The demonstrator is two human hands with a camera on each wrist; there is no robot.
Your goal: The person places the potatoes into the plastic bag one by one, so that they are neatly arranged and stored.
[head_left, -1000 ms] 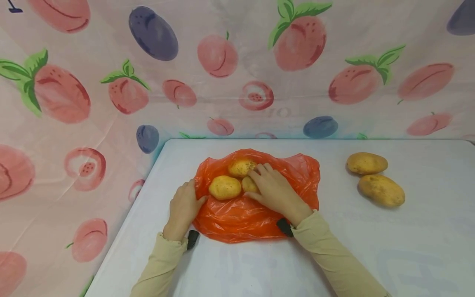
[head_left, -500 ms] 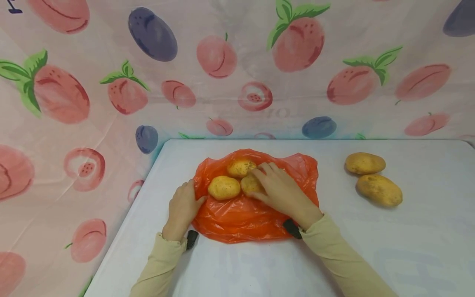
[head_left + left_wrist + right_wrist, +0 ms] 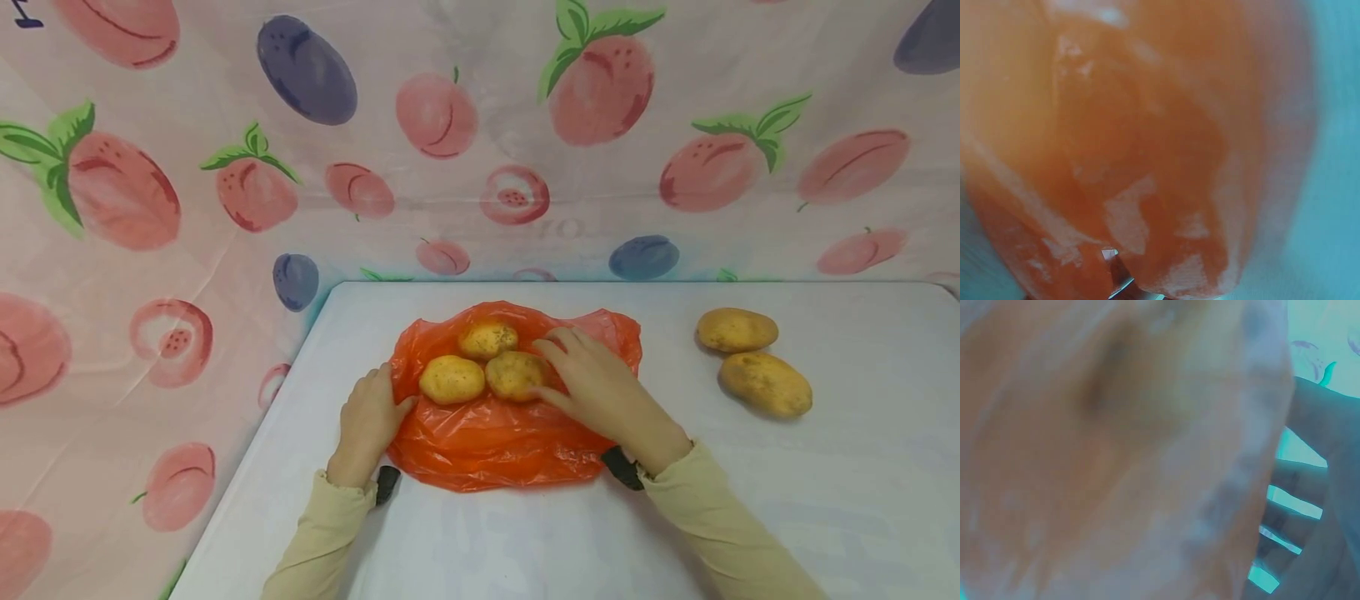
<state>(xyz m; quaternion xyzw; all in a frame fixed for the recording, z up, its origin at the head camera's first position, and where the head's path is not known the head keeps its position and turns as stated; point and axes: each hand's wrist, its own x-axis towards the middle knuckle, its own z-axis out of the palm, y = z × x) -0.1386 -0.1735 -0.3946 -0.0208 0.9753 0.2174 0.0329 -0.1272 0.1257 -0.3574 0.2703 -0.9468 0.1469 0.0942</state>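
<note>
Table had some room right of the red bag. Left hand touched the bag's left edge, couldn't tell if gripping; right hand had loose fingers, holding nothing, by one potato. Three potatoes lay on the bag, two others well off right.

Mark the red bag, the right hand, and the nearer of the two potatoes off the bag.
Red bag [image 3: 495, 454], head view: bare plastic on its near half.
Right hand [image 3: 598, 383], head view: back of the hand.
Nearer off-bag potato [image 3: 767, 385], head view: middle of its top.
</note>
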